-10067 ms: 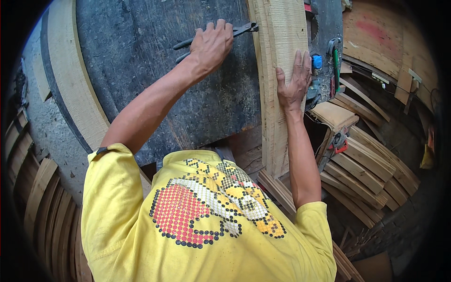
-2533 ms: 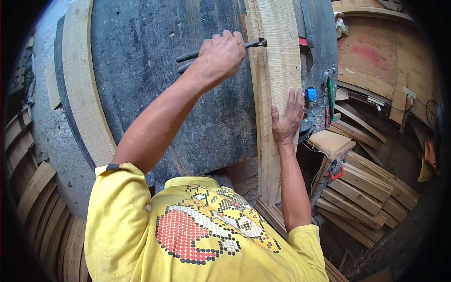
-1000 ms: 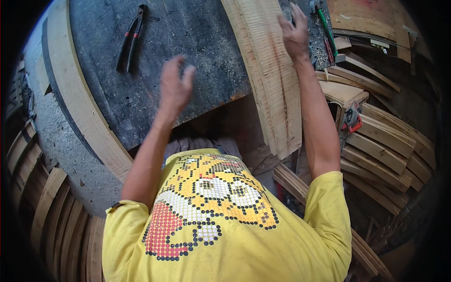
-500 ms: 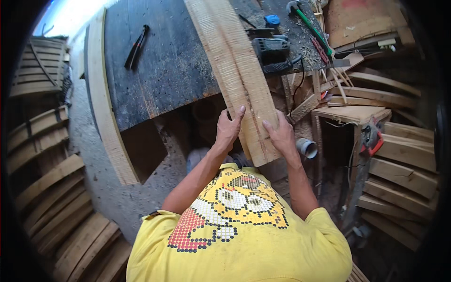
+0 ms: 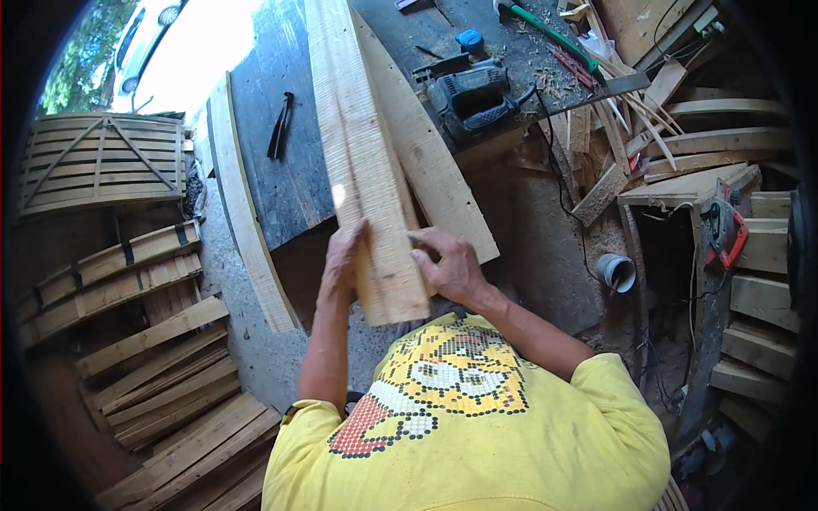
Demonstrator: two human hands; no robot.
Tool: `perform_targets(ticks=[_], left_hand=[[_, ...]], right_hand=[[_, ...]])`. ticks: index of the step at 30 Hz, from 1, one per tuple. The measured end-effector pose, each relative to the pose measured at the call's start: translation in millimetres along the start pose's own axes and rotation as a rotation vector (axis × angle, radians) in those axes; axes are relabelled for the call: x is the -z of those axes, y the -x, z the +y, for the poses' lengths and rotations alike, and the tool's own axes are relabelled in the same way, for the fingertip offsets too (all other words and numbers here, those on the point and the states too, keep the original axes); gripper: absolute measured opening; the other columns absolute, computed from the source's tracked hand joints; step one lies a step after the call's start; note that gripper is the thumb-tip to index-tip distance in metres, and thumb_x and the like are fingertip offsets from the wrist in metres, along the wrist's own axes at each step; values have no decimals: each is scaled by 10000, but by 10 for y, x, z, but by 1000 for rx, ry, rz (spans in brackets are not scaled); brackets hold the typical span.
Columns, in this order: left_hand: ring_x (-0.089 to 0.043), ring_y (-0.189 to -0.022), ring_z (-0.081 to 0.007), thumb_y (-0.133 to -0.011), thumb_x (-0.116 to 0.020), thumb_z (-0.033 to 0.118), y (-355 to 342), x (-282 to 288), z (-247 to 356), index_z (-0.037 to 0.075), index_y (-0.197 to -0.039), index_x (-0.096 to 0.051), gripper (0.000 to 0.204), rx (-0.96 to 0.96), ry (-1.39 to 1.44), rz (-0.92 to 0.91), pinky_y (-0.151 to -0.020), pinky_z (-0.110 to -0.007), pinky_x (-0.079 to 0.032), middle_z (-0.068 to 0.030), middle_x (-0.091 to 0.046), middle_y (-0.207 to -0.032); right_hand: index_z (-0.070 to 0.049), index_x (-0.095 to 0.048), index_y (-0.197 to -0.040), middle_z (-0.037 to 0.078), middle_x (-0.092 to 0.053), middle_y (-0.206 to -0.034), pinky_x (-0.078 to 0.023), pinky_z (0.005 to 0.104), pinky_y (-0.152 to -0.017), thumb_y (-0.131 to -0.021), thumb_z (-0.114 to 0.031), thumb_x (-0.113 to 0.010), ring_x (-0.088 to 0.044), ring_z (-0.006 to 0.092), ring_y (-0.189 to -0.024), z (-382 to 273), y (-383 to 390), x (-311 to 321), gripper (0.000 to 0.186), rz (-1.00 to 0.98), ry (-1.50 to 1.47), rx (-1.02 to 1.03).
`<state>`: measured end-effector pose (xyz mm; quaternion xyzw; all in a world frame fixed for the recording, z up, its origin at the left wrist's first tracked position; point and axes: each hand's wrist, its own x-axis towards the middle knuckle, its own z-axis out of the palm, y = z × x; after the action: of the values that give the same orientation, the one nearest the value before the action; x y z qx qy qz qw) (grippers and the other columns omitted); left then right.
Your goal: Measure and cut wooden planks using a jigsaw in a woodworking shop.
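Note:
A long rough-sawn wooden plank (image 5: 366, 170) with a brown streak runs from my body up over the dark workbench, its near end raised in front of my shirt. My left hand (image 5: 342, 255) is closed around the plank's left edge. At the right edge, near the same end, my right hand (image 5: 456, 266) is closed with bent fingers, its index finger and thumb against the wood. Partly hidden beneath this plank, a second wider plank (image 5: 443, 175) lies on the bench and juts past its front edge.
On the workbench (image 5: 290, 196) are pincers (image 5: 279, 126), a black power tool (image 5: 473, 95), a blue tape measure (image 5: 469, 40) and a green-handled hammer (image 5: 554, 36). A narrow board (image 5: 247, 213) leans at its left. A red power tool (image 5: 726, 230) hangs right, near stacked boards (image 5: 763, 302).
The held plank has swung left, uncovering the second plank beneath it. Both hands moved with it, and the right hand's fingers are more bent. The view has turned right.

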<state>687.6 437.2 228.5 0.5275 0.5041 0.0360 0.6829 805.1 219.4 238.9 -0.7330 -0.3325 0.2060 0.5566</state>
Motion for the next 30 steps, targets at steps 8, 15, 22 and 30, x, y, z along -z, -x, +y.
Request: perform_targets(ticks=[8,15,22,30], left_hand=[[-667,-907,-151,-848,-860,376,676,1094,-504,-23,-1150,-620,555,-233,-341,185,-833,-336,-557,-102,-710,-1047],[-724,-899,-265,-795,-907,364,800,1266,-1019,-16,-1112,-588,589,-276,-473,558,-799,-391,-573,-171,-741,-988],[-722,-889,-421,-797,-885,307,267,1078,-815,8,-1111,-541,554,-278,-596,680,-782,-493,-562,-239,-715,-935],[-662,-1021,-389,-826,-779,197,-178,774,-419,-14,-1213,-475,536,-447,-812,643,-851,-502,-503,-215,-633,-1126]], right_hand=[[-8,-635,-1303,195,-704,-1111,-566,442,-852,-959,-240,-698,-732,324,-918,185,-59,-76,421,-329,-117,-48],[-29,-666,-1239,185,-699,-1068,-562,435,-794,-928,-150,-715,-706,356,-872,567,-390,-56,336,-221,131,57],[7,-642,-1228,185,-663,-1032,-527,392,-710,-918,-70,-703,-647,276,-736,382,-862,-338,325,-93,361,98],[-3,-641,-1256,174,-644,-1077,-516,393,-704,-906,-53,-697,-625,252,-742,46,-869,-887,358,-97,410,82]])
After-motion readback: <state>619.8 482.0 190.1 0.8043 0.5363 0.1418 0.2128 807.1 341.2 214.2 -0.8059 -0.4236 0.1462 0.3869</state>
